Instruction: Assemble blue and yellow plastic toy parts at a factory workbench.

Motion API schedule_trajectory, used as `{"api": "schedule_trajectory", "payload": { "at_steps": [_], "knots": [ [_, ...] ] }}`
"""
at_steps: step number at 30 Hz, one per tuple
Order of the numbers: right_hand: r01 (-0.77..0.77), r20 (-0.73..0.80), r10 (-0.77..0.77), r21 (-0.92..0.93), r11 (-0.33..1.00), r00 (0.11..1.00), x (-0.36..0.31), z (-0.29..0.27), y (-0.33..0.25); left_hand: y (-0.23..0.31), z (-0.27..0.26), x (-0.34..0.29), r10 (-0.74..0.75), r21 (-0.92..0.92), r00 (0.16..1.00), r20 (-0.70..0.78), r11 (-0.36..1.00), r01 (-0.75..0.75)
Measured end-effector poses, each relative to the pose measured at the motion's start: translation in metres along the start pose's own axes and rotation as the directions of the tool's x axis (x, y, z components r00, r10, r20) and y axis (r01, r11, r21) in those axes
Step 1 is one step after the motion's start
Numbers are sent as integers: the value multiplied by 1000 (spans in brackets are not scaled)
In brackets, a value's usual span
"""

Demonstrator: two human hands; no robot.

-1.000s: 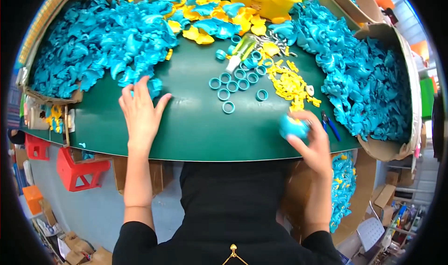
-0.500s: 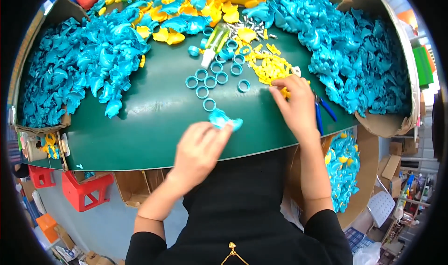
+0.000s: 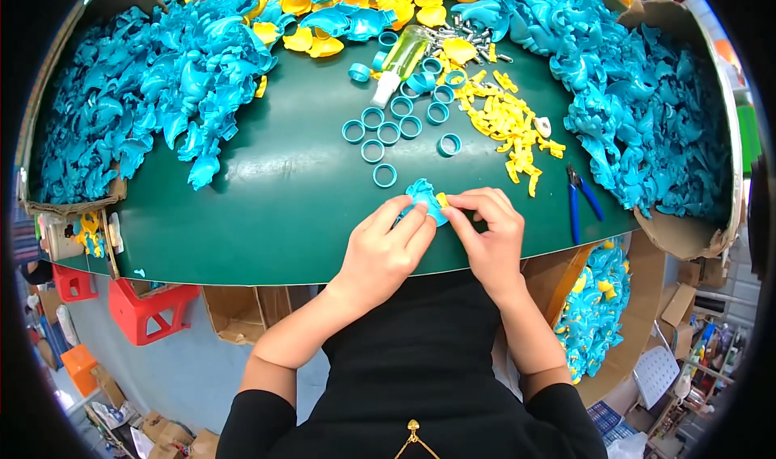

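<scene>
Near the table's front edge, my left hand (image 3: 390, 245) is closed on a curved blue plastic piece (image 3: 423, 192). My right hand (image 3: 491, 236) pinches a small yellow plastic piece (image 3: 442, 200) against the right side of the blue one. My fingers partly cover both pieces. Just beyond my hands, several blue rings (image 3: 385, 175) stand loosely grouped on the green table (image 3: 283, 224). A pile of small yellow plastic pieces (image 3: 497, 123) spreads to the right of the rings. Blue-handled nippers (image 3: 579, 204) lie to the right of my right hand.
Heaps of blue plastic pieces (image 3: 153, 95) spill from a cardboard box at the left, and more blue pieces (image 3: 647, 119) from one at the right. A bottle of yellow-green liquid (image 3: 402, 63) lies behind the rings, near small metal pins (image 3: 477, 37). A box of blue-and-yellow pieces (image 3: 598, 313) stands below the table's right edge.
My right hand has left the yellow pile with a small yellow piece and come to the blue one. My left hand has shifted right with the blue piece. The view has shifted slightly.
</scene>
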State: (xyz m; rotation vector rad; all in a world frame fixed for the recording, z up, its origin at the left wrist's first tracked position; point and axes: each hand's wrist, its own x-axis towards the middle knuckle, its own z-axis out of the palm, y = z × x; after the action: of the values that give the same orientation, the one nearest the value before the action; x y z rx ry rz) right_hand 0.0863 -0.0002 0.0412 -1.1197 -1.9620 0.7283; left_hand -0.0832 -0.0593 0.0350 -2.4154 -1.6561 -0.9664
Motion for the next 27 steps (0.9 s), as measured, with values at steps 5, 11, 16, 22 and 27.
{"api": "schedule_trajectory", "payload": {
  "at_steps": [5, 11, 16, 22, 27],
  "knots": [
    [154, 49, -148, -165, 974, 988, 1, 7, 2, -1, -1, 0, 2, -25, 1000, 11, 1000, -2],
    [204, 295, -111, -304, 931, 949, -4, -17, -11, -4, -2, 0, -11, -54, 999, 37, 998, 13],
    [55, 196, -42, -66, 996, 980, 77, -33, 16, -7, -17, 3, 6, -178, 994, 112, 984, 14],
    [116, 135, -44, -592, 797, 990, 148, -30, 58, 0, -23, -4, 46, -191, 984, 172, 982, -13],
    [196, 216, -67, -655, 730, 974, 145, -24, 41, 15, -30, -24, -55, 21, 993, 107, 998, 53]
  ]
}}
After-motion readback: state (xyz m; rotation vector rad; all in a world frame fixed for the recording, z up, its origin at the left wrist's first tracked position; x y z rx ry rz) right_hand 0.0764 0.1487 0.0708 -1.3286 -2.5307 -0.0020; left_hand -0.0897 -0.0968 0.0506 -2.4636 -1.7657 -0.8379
